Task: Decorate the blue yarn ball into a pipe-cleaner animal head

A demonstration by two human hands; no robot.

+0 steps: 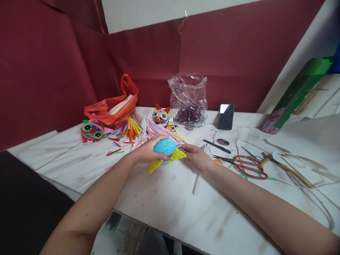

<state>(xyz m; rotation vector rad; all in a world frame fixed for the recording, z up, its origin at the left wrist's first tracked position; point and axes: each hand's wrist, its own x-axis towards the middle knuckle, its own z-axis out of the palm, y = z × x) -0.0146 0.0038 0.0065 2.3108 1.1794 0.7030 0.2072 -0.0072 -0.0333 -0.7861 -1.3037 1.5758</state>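
Observation:
A rounded blue pipe-cleaner figure (pixel 165 146) with two yellow triangular pieces (pixel 178 154) is held just above the front part of the table. My left hand (pixel 148 148) is closed around its left side, the thumb lying along the lower edge. At its right side, the fingers of my right hand (pixel 195 156) pinch near a small blue tip beside one yellow triangle. The underside of the figure is mostly hidden. A clear glue stick (pixel 196 184) lies under my right wrist, near a partly hidden glue-gun-like tool (pixel 207 149).
Behind my hands are loose pipe cleaners (pixel 155 132), a red plastic bag (pixel 117 109), a clear bag (pixel 189 102) and two finished-looking animal heads (pixel 92 130). To the right lie a dark blue pen-like tool (pixel 217 146), red-handled scissors (pixel 251 167), pliers (pixel 288 170), cables and a propped phone (pixel 225 117).

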